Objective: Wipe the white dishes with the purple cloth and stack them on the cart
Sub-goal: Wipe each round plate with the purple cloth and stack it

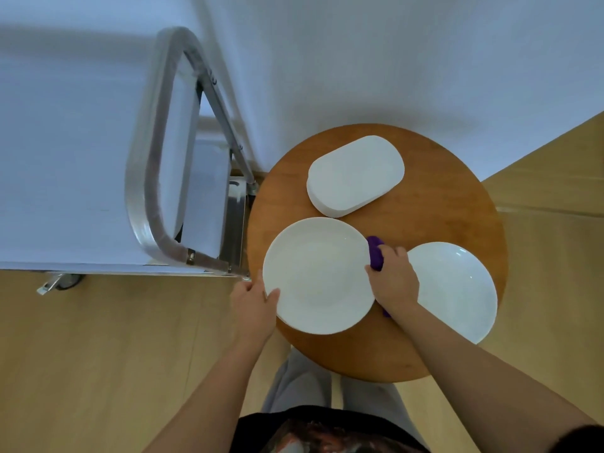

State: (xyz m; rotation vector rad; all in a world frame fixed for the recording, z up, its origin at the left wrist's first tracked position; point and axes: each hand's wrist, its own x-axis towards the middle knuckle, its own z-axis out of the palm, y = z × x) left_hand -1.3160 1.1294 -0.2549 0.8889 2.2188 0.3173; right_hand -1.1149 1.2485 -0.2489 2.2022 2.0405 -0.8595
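A round white plate point(318, 274) is held over the left part of the round wooden table point(434, 210). My left hand point(253, 304) grips its left rim, thumb on top. My right hand point(394, 279) grips the purple cloth point(375, 253) at the plate's right rim. A second round white plate point(457, 289) lies on the table to the right, partly hidden by my right arm. A white oblong dish point(354, 174) sits upside down at the back of the table. The metal cart point(140, 178) stands to the left.
The cart's tubular handle point(153, 152) rises close to the table's left edge, and one caster point(62, 282) shows on the wooden floor. A white wall runs behind cart and table. My legs stand at the table's near edge.
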